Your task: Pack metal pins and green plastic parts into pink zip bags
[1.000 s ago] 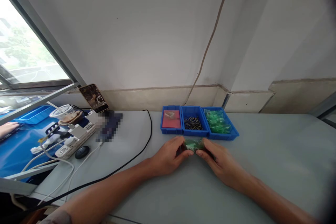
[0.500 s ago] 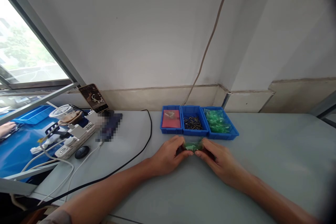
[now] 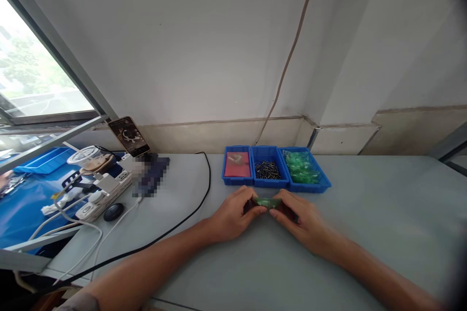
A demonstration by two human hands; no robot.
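Observation:
Between my two hands is a small green plastic bag (image 3: pixel 268 202), stretched flat over the table just in front of the blue bins. My left hand (image 3: pixel 237 214) pinches its left end between thumb and fingers. At the other end my right hand (image 3: pixel 301 216) has the same kind of grip. The thumb tips come close together along the near edge. Anything inside the bag is too small to make out. Beyond the hands, the right blue bin (image 3: pixel 323 187) holds more green bags (image 3: pixel 301 167), and the middle bin (image 3: pixel 272 183) holds dark metal screws (image 3: pixel 267 170).
The left blue bin (image 3: pixel 237 181) contains a pink sheet and small pale pieces. A black cable (image 3: pixel 175 227) curves over the table. To the left are a propped phone (image 3: pixel 129 136), a power strip (image 3: pixel 105 197) and a black mouse (image 3: pixel 114 211). A wall stands behind.
The green bag looks flatter and smoother between the hands than before. Both hands keep their grip and have barely moved.

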